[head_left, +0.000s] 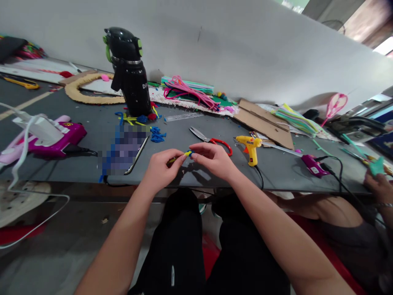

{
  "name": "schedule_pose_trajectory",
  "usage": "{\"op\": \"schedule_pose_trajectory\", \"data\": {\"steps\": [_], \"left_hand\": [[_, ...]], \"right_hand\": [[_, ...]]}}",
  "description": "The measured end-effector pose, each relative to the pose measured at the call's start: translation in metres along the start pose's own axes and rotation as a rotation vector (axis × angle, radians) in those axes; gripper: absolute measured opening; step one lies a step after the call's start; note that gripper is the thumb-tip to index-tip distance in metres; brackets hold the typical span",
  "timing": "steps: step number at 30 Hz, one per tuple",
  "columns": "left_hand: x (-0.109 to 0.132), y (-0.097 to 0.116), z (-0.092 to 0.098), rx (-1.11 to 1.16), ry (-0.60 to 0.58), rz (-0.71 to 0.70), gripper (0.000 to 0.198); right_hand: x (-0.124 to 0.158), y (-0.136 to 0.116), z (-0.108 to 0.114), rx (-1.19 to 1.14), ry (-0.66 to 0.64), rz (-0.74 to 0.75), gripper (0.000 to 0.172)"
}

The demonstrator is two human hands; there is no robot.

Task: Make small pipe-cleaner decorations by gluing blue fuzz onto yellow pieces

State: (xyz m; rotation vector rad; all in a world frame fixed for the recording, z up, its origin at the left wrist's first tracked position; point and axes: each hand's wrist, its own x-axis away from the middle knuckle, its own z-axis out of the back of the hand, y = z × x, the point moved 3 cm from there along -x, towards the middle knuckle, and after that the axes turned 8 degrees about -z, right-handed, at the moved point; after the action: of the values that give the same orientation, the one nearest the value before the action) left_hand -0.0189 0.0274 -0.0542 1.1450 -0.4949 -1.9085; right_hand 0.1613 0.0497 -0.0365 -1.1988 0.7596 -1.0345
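Note:
Between my two hands, just above the table's front edge, is a small yellow and blue pipe cleaner piece (188, 153). My left hand (162, 167) pinches its yellow end between thumb and forefinger. At the blue end, the fingertips of my right hand (215, 160) close on it from the other side. Most of the piece is covered by my fingers. Red-handled scissors (219, 141) lie open behind my right hand. A yellow glue gun (251, 149) rests to the right of them. Twisted blue pipe cleaner pieces (157, 134) lie behind my left hand.
A phone (132, 149) with a blurred screen lies at left, near a black bottle (133, 78). A purple power strip (66, 139) with cables stands further left. Cardboard (264, 123) and pipe cleaner bundles (193, 92) line the wall. At far right, another person's hand (379, 184) holds something green.

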Motion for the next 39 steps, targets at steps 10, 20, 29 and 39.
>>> {"op": "schedule_pose_trajectory", "data": {"steps": [10,20,29,39], "left_hand": [[0.001,-0.001,0.0,-0.002,-0.006,-0.004,0.023],[0.0,0.0,0.0,0.001,-0.016,-0.008,0.022],[0.0,0.0,0.0,0.012,-0.012,-0.005,0.021],[0.002,0.003,0.002,0.069,-0.026,-0.054,0.016]], "right_hand": [[-0.001,0.001,-0.004,-0.059,-0.013,-0.018,0.029],[-0.002,0.001,-0.005,-0.095,0.001,-0.051,0.024],[-0.002,0.001,-0.004,-0.116,0.003,-0.06,0.025],[-0.069,0.009,0.013,0.295,0.111,0.103,0.021]]}}
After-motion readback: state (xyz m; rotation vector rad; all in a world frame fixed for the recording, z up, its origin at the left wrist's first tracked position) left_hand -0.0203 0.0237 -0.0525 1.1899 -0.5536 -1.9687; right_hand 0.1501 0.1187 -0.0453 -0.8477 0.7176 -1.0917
